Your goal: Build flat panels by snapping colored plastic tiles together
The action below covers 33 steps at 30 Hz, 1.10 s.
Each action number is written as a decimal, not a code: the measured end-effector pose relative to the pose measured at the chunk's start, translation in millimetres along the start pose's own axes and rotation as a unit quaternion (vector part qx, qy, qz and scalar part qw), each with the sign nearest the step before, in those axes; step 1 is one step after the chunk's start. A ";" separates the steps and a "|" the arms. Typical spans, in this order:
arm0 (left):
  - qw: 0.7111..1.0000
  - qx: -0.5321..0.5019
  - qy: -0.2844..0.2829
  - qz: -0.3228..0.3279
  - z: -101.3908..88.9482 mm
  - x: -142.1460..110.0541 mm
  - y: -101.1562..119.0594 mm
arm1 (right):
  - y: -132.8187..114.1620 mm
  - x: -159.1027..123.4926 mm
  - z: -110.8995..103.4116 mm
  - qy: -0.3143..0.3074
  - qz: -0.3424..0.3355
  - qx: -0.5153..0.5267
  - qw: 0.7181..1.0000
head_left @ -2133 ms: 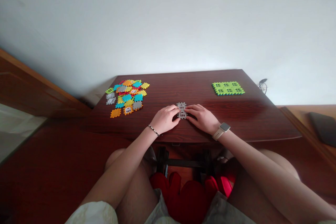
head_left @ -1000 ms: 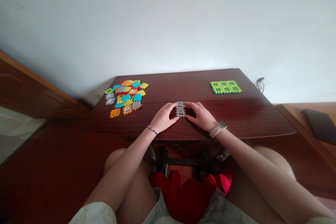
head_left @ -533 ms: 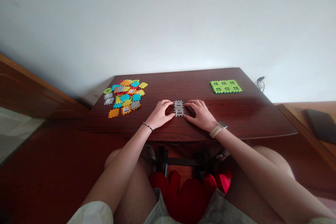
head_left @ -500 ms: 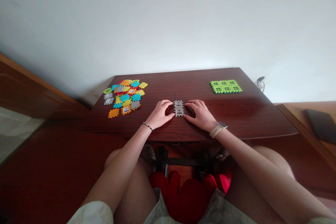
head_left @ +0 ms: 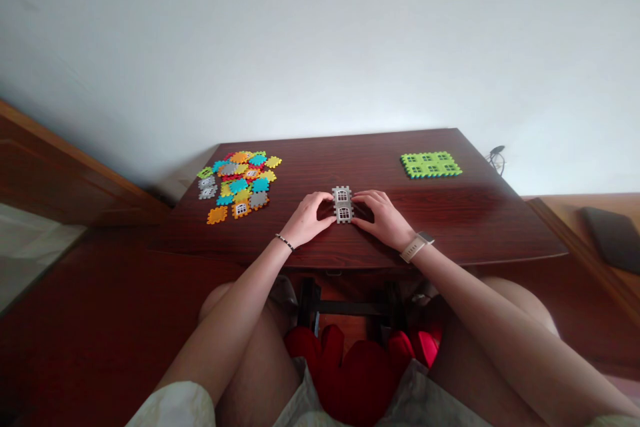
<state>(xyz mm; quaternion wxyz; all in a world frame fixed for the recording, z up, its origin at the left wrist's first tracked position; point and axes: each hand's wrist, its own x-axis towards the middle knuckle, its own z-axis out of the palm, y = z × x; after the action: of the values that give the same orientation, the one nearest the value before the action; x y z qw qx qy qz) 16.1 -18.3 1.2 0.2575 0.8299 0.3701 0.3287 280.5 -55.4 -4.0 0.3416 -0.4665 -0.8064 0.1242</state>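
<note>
A pair of joined grey foam tiles with white window shapes [head_left: 343,204] sits at the middle of the dark wooden table [head_left: 380,163]. My left hand [head_left: 310,219] grips the pair's left side with its fingertips. My right hand [head_left: 377,212] presses against the pair's right side in the same way. A loose pile of several multicoloured puzzle-edged tiles [head_left: 235,183] lies to the left of my left hand. A lime-green assembled tile panel [head_left: 431,165] lies at the far right of the table.
A black cable [head_left: 497,157] lies beyond the table's right corner. A dark tablet or phone [head_left: 611,230] rests on a lighter wooden surface at the right. Red slippers [head_left: 350,373] lie on the floor beneath the table, between my legs.
My hands have closed inward from both sides onto the grey tile pair, which looks slightly shifted upward in view. The pile and green panel have not moved.
</note>
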 end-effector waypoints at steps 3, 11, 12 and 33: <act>0.989 -0.142 -0.007 -0.041 4.8 1.6 1.4 | -3.7 0.2 -1.7 -0.005 0.028 0.064 0.998; 0.937 -0.326 0.051 -0.113 8.7 7.0 18.5 | -12.0 -1.6 -8.0 0.028 0.086 0.254 0.963; 0.929 -0.345 0.054 -0.125 8.7 6.8 22.1 | -13.5 -1.6 -9.2 0.034 0.089 0.280 0.955; 0.690 -0.675 0.042 -0.257 20.0 20.2 50.5 | -45.6 6.2 -23.8 0.030 0.083 0.426 0.901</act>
<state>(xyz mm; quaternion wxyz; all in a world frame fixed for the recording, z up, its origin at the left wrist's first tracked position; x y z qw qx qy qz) 63.6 -36.0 29.2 0.8069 0.2898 0.2574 0.4458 263.9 -77.4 39.8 0.5198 -0.3454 -0.6245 0.4696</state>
